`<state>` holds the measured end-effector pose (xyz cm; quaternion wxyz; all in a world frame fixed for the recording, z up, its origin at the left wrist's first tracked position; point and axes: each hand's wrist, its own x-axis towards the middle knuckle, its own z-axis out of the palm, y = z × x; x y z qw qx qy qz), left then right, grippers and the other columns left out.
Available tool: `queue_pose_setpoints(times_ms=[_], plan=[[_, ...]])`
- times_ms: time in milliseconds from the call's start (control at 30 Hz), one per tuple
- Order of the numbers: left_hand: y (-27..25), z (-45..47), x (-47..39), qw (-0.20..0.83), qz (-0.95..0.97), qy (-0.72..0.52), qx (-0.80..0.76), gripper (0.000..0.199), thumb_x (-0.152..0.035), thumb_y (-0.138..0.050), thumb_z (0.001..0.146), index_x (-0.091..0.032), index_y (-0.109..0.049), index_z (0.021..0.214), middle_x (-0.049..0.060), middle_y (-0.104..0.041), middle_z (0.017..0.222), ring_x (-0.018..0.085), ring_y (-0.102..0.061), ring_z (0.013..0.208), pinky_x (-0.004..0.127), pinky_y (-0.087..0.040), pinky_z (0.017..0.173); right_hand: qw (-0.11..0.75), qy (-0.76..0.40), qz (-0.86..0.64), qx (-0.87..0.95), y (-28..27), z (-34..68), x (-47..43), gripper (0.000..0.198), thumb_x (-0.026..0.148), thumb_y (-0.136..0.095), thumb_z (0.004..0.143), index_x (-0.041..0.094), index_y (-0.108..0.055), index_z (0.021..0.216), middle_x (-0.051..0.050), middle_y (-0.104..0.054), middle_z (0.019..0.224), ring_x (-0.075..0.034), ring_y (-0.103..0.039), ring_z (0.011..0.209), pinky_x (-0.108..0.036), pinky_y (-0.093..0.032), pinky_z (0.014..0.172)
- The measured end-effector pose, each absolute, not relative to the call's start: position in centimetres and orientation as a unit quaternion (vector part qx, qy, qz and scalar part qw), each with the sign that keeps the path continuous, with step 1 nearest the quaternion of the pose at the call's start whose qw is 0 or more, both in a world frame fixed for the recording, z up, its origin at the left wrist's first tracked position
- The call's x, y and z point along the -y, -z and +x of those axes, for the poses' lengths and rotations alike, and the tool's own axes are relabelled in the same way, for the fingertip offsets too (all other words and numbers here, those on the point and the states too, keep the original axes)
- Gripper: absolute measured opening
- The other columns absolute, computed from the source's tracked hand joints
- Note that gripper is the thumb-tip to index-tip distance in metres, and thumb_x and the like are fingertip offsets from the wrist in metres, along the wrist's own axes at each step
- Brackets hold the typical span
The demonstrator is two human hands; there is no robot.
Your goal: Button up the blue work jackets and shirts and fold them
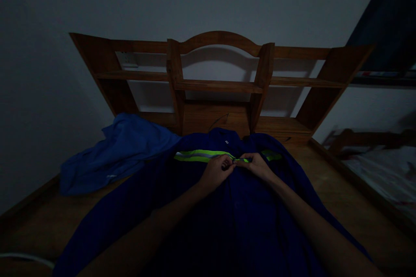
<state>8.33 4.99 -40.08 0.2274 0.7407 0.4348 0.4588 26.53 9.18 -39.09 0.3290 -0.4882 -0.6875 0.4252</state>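
Note:
A dark blue work jacket [208, 207] is spread out with its collar away from me. A yellow-green and silver reflective band [195, 155] crosses its chest. Along the jacket's front opening, at the height of the band, my left hand [216, 171] is closed with its fingertips pinching the cloth. Close beside it, my right hand [258, 165] pinches the other side of the opening, thumb and forefinger together. The fingertips of both hands nearly meet. Whether a button or other fastener lies between them is too dark and small to tell.
The jacket lies on a wooden surface [328, 181]. A lighter blue garment [120, 156] is crumpled at the left. Behind stands a wooden shelf unit [217, 85] against the wall. A white cable [26, 256] shows at lower left, and a lower wooden frame with pale cloth [380, 173] at right.

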Motion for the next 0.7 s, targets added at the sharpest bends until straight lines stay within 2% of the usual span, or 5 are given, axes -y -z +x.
queue_pose_setpoints(times_ms=[233,500,700], plan=[[40.7,8.0,-5.4,0.23,0.739,-0.45,-0.446,0.013,-0.026,-0.062,0.076,-0.018,-0.057,0.086,-0.001,-0.056,0.071,0.012,-0.053,0.066,0.023,-0.043,0.062,0.317,-0.437,-0.467,0.7,38.9,26.4,-9.0,0.026,0.038,-0.061,0.067,0.013,-0.067,0.072,0.001,-0.056,0.061,-0.01,-0.046,0.054,-0.02,-0.033,0.05],[39.7,7.8,-5.0,0.151,0.788,-0.399,-0.443,0.015,-0.022,-0.061,0.077,-0.021,-0.059,0.091,0.001,-0.053,0.087,0.014,-0.051,0.076,0.025,-0.043,0.069,0.333,-0.414,-0.444,0.721,38.9,26.3,-8.7,0.021,0.035,-0.058,0.07,0.015,-0.06,0.065,0.004,-0.049,0.055,-0.009,-0.042,0.052,-0.019,-0.029,0.047],[40.1,8.0,-5.1,0.106,0.805,-0.368,-0.454,0.008,-0.02,-0.054,0.08,-0.02,-0.058,0.087,0.002,-0.053,0.091,0.016,-0.053,0.081,0.026,-0.042,0.072,0.333,-0.408,-0.412,0.744,38.8,26.6,-8.7,0.022,0.035,-0.056,0.075,0.015,-0.063,0.071,0.002,-0.059,0.068,-0.013,-0.053,0.065,-0.022,-0.038,0.059]])
